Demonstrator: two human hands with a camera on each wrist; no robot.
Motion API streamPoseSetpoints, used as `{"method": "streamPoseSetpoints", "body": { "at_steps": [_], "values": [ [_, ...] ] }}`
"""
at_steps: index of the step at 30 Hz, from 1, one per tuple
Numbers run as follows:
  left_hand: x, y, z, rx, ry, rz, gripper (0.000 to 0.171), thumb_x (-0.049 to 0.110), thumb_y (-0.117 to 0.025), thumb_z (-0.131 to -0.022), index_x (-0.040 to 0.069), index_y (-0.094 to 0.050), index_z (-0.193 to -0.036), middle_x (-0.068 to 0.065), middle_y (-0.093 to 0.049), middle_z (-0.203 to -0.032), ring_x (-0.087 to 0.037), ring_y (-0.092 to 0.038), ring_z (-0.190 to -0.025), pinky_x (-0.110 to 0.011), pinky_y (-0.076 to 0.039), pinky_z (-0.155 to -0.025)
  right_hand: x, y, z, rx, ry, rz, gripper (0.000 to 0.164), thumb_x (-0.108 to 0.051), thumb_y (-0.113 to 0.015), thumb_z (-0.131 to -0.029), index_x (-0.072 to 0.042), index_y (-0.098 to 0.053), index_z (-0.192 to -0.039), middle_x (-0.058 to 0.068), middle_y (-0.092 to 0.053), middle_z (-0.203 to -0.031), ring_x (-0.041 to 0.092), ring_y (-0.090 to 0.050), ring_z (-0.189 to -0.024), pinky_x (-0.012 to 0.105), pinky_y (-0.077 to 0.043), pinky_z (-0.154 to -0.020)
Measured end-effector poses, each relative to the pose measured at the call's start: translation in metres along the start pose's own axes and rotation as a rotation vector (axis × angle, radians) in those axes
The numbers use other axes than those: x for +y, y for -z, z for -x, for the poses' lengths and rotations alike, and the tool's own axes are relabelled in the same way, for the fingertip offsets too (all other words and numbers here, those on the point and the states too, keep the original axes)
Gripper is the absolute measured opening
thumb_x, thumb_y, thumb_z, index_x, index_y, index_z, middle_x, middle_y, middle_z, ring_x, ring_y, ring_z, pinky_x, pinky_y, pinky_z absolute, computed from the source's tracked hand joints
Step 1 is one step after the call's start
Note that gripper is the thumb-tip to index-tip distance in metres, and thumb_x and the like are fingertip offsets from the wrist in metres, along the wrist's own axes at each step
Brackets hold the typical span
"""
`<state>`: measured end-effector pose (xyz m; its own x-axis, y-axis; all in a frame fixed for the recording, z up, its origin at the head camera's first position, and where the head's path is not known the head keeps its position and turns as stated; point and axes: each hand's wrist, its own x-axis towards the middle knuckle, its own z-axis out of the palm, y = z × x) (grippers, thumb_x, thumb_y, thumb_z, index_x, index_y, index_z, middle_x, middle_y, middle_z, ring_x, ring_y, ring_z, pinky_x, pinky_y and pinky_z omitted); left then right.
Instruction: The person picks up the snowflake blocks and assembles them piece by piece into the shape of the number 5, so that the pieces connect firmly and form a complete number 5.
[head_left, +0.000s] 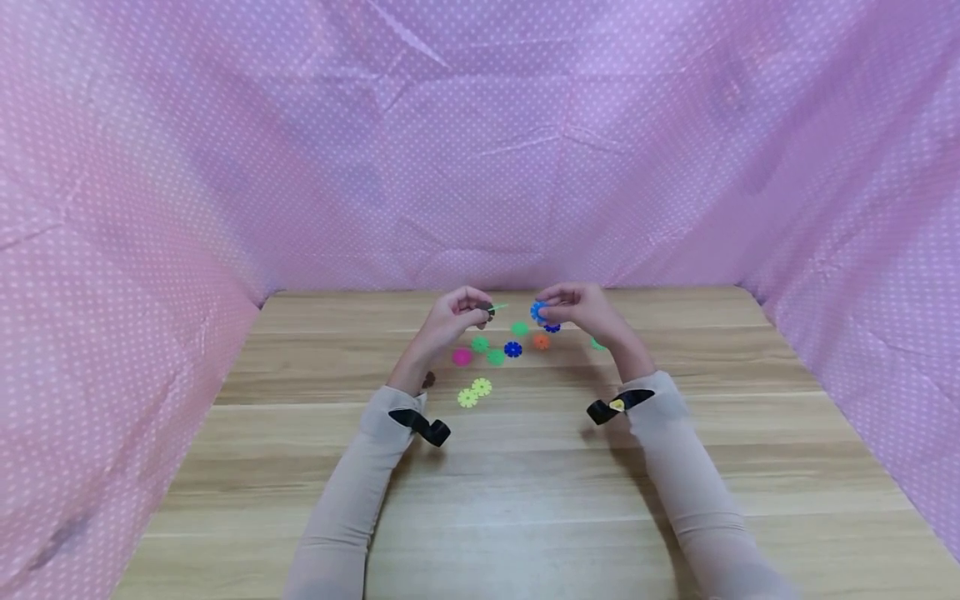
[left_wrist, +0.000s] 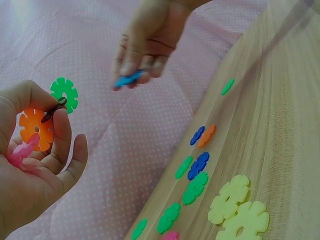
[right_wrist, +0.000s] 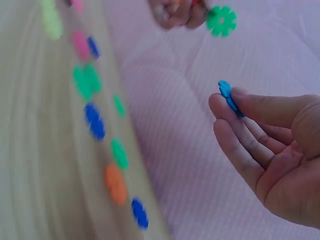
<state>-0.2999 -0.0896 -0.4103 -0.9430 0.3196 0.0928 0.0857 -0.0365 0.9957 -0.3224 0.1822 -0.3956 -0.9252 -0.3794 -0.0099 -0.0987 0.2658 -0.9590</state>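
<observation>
My left hand (head_left: 448, 318) holds a small chain of notched plastic flower discs joined edge to edge above the table's far side. In the left wrist view the chain has a pink disc (left_wrist: 20, 153) in the palm, an orange disc (left_wrist: 30, 120), a dark brown disc (left_wrist: 53, 110) pinched by the fingers, and a green disc (left_wrist: 71, 93) sticking out beyond. To the right, my right hand (head_left: 591, 312) pinches a light blue disc (right_wrist: 226, 91) between thumb and fingertips. That disc is apart from the chain, with a gap between the hands.
Loose discs lie on the wooden table (head_left: 495, 500) below the hands: two yellow ones (head_left: 482, 387) touching, a pink (head_left: 462, 357), an orange (head_left: 542, 342), a brown (head_left: 429, 380), several green and dark blue (head_left: 513, 349). Pink dotted cloth (head_left: 495, 167) hangs around the table.
</observation>
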Motion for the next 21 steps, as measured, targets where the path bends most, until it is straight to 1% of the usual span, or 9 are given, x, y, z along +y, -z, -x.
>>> {"method": "streamPoseSetpoints", "body": {
  "at_steps": [1, 3, 6, 10, 13, 16, 21],
  "values": [
    [-0.001, 0.001, -0.001, -0.002, 0.002, 0.000, 0.028, -0.005, -0.058, -0.094, -0.010, -0.058, -0.121, 0.003, -0.065, -0.091, -0.009, -0.063, -0.081, -0.019, -0.056, -0.078, -0.004, -0.003, -0.001, 0.017, -0.001, -0.008, 0.035, -0.010, -0.074, -0.093, 0.006, -0.066, -0.122, -0.004, -0.077, -0.089, 0.020, -0.077, -0.084, 0.031, -0.063, -0.079],
    [-0.002, 0.003, -0.004, -0.005, 0.005, -0.004, 0.030, -0.005, -0.058, -0.094, -0.011, -0.057, -0.123, 0.003, -0.065, -0.091, -0.009, -0.063, -0.081, -0.019, -0.056, -0.078, -0.009, -0.011, -0.005, 0.047, 0.009, -0.032, 0.033, -0.011, -0.074, -0.094, 0.005, -0.067, -0.121, -0.005, -0.077, -0.087, 0.020, -0.077, -0.084, 0.029, -0.063, -0.078],
    [-0.004, 0.006, -0.008, -0.012, 0.006, 0.001, 0.032, -0.005, -0.058, -0.094, -0.013, -0.055, -0.125, 0.003, -0.065, -0.091, -0.013, -0.063, -0.082, -0.020, -0.056, -0.078, -0.012, -0.021, -0.010, 0.078, 0.052, -0.088, 0.031, -0.008, -0.074, -0.094, 0.007, -0.067, -0.119, -0.004, -0.078, -0.088, 0.019, -0.077, -0.083, 0.033, -0.064, -0.080],
    [-0.006, 0.008, -0.014, -0.017, 0.009, 0.000, 0.031, -0.006, -0.058, -0.094, -0.012, -0.056, -0.124, 0.003, -0.065, -0.090, -0.019, -0.063, -0.085, -0.020, -0.056, -0.077, -0.011, -0.029, -0.016, 0.108, 0.128, -0.139, 0.029, -0.003, -0.072, -0.093, 0.012, -0.066, -0.117, -0.001, -0.078, -0.090, 0.012, -0.076, -0.079, 0.035, -0.064, -0.079],
    [-0.007, 0.012, -0.019, -0.017, 0.004, -0.013, 0.031, -0.005, -0.059, -0.094, -0.012, -0.055, -0.124, 0.003, -0.065, -0.090, -0.017, -0.063, -0.084, -0.021, -0.056, -0.079, -0.009, -0.032, -0.021, 0.133, 0.172, -0.156, 0.029, -0.002, -0.071, -0.094, 0.014, -0.066, -0.117, 0.002, -0.077, -0.090, 0.011, -0.075, -0.078, 0.034, -0.064, -0.078],
    [-0.007, 0.015, -0.023, -0.014, -0.007, -0.030, 0.031, -0.004, -0.059, -0.093, -0.011, -0.057, -0.123, 0.003, -0.064, -0.089, -0.015, -0.062, -0.083, -0.023, -0.056, -0.080, -0.008, -0.034, -0.026, 0.143, 0.195, -0.167, 0.028, -0.002, -0.071, -0.094, 0.014, -0.066, -0.117, 0.005, -0.076, -0.090, 0.012, -0.075, -0.078, 0.034, -0.064, -0.078],
    [-0.010, 0.019, -0.031, -0.028, -0.008, -0.047, 0.026, -0.003, -0.060, -0.093, -0.006, -0.060, -0.120, 0.003, -0.064, -0.089, -0.012, -0.063, -0.081, -0.028, -0.057, -0.081, -0.007, -0.035, -0.033, 0.130, 0.195, -0.176, 0.028, -0.002, -0.071, -0.094, 0.013, -0.066, -0.117, 0.007, -0.076, -0.093, 0.012, -0.075, -0.079, 0.034, -0.064, -0.079]
  ]
}}
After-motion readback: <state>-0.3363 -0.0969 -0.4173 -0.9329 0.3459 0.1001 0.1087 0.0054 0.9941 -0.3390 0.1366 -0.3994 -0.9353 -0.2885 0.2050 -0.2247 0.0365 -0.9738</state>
